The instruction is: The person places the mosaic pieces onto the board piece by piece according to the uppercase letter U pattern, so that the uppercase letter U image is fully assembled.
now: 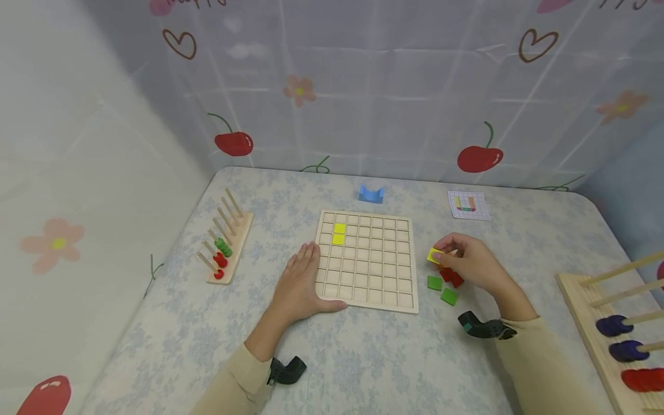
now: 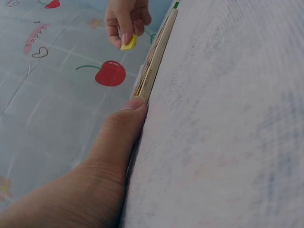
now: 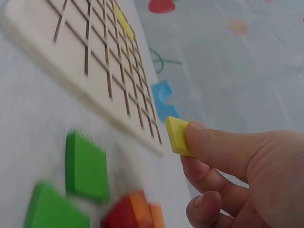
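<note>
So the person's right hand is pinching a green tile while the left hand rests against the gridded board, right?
Not quite: the tile in the right hand is yellow, as the right wrist view shows. The left hand does rest against the gridded board.

A pale sheet (image 1: 373,115) printed with cherries (image 1: 234,144), hearts (image 1: 179,44) and flowers (image 1: 300,90) hangs behind the blue-mottled table (image 1: 378,363).

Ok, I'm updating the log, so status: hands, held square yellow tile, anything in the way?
Right hand pinching square yellow tile, right of pale wooden grid board. Left hand touching board at near left corner. No obstruction visible between tile and board.
</note>
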`<act>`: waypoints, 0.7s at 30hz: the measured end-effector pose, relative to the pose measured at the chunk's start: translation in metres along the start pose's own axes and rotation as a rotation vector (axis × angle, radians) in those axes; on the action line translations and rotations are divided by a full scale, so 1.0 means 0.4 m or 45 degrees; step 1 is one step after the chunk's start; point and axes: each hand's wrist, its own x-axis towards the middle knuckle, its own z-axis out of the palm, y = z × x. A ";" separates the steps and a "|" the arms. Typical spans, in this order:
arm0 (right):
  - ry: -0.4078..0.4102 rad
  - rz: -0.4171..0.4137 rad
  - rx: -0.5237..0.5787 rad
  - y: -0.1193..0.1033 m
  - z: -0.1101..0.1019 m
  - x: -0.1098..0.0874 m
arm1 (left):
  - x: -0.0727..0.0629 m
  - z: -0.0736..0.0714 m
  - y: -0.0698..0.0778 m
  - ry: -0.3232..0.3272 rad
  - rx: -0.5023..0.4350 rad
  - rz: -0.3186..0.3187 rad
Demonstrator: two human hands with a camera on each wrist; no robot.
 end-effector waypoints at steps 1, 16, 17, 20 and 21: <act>-0.004 -0.011 0.011 -0.011 0.007 0.009 | 0.000 0.000 0.000 0.000 0.001 0.000; -0.118 -0.253 0.169 -0.182 0.158 0.110 | -0.004 -0.013 0.012 -0.026 0.006 -0.024; -0.135 -0.258 0.189 -0.190 0.172 0.117 | -0.004 -0.013 0.012 -0.026 0.010 -0.027; -0.169 -0.269 0.232 -0.212 0.211 0.136 | -0.002 -0.011 0.010 -0.021 0.021 -0.027; -0.172 -0.272 0.236 -0.220 0.223 0.143 | -0.002 -0.010 0.009 -0.021 0.025 -0.026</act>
